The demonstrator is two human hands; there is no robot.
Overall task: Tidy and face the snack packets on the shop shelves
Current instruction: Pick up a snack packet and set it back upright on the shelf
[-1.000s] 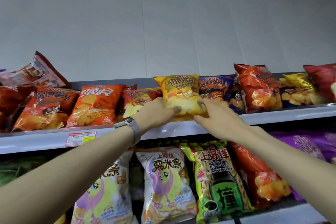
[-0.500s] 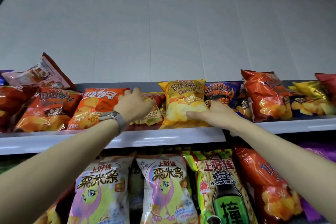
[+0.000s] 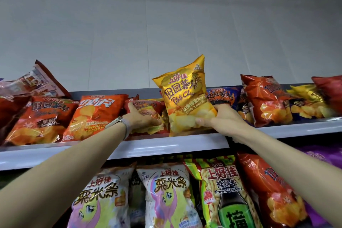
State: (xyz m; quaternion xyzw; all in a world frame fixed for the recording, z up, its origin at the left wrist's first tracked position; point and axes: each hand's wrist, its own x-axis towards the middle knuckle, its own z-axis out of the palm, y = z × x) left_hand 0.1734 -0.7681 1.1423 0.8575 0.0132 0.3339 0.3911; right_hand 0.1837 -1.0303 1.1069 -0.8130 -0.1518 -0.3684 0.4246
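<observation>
**Top shelf** (image 3: pixel 166 147), far left: a pale packet (image 3: pixel 37 83) lies tilted on top of the row. To its right, a tomato packet (image 3: pixel 40 120) and an orange chicken packet (image 3: pixel 96 114) lean back with faces forward and edges touching.

**Left hand** (image 3: pixel 142 119) (grey wristband (image 3: pixel 123 125) on the wrist): it grips the red packet (image 3: pixel 148 112) just right of the chicken packet. The thumb lies along the packet's left edge, and the fingers curl over its lower front.

**Centre:** the honey-butter packet (image 3: pixel 185 96), yellow, stands upright at the near edge of the shelf, face forward. Its top is well above the neighbouring packets. It touches the red packet on its left.

**Right hand** (image 3: pixel 224 119): it is clamped on the honey-butter packet's lower right corner, thumb on the front. The fingers pass behind the packet and are hidden.

**Right of this hand:** a blue packet (image 3: pixel 222 96), an orange-red packet (image 3: pixel 266 102) and a second yellow packet (image 3: pixel 307 102) lean back in a row.

**Below the top shelf:** two pony packets (image 3: pixel 100 196) (image 3: pixel 166 196), a prawn cracker packet (image 3: pixel 227 190) and a red chip packet (image 3: pixel 273 200) stand side by side, partly behind the forearms.
</observation>
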